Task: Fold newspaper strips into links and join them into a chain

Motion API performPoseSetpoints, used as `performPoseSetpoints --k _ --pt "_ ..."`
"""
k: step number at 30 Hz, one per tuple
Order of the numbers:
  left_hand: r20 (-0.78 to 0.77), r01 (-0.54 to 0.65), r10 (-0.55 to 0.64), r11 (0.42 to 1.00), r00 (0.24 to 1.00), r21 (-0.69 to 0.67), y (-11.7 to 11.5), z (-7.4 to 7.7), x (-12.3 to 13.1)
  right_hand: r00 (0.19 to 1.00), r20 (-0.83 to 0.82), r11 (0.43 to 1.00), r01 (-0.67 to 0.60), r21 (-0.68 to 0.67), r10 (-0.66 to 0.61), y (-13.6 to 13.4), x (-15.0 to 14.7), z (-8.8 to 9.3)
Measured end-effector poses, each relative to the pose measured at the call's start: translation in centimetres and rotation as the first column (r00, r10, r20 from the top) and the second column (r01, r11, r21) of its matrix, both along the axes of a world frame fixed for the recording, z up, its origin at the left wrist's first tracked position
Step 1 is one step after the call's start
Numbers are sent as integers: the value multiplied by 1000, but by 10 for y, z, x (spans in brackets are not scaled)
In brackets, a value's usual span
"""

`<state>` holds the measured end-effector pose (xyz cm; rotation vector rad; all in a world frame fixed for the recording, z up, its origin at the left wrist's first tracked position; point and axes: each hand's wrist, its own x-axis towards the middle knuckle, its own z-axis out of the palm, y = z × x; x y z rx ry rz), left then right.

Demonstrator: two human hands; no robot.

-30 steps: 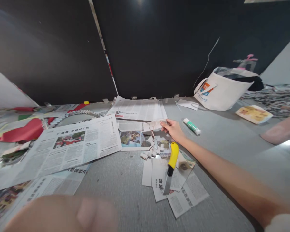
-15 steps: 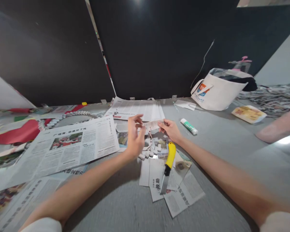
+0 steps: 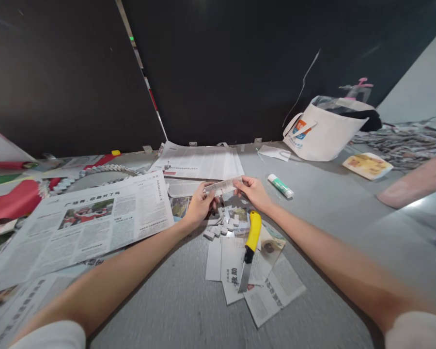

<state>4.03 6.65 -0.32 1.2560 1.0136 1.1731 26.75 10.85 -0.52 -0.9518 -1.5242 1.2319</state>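
Between my two hands stretches a small strip of newspaper (image 3: 223, 187). My left hand (image 3: 199, 203) pinches its left end, and my right hand (image 3: 253, 193) grips the right end between thumb and fingers. Just below them lie several small folded paper pieces (image 3: 221, 227), linked in a short zigzag. A knife with a yellow handle (image 3: 254, 231) and a metal blade rests on cut newspaper pieces (image 3: 276, 291) nearer to me. To the right of my right hand is a green and white glue stick (image 3: 280, 186), lying on its side.
Newspaper sheets (image 3: 131, 213) spread on the left, beside a folded-paper chain (image 3: 109, 169) and red paper (image 3: 10, 199). A white bag (image 3: 323, 133) stands at the back right near a yellowish packet (image 3: 367, 166). Someone's bare limb (image 3: 417, 179) shows at the right edge.
My left hand has come down from its raised, spread position and closed on the left end of the newspaper strip. My right hand keeps its hold. The view has shifted slightly.
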Motion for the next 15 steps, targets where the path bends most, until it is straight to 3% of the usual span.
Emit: performPoseSetpoints --k 5,10,15 --pt "37 6 -5 1000 999 -26 -2 4 -2 988 -152 999 -24 -29 19 1 -3 -3" --pt "107 87 -80 994 991 -63 -7 6 -4 989 -131 996 70 53 -63 -2 -4 -1" --pt "-14 114 -115 990 993 -78 -6 3 -1 999 -5 992 -36 123 37 -10 -6 3"
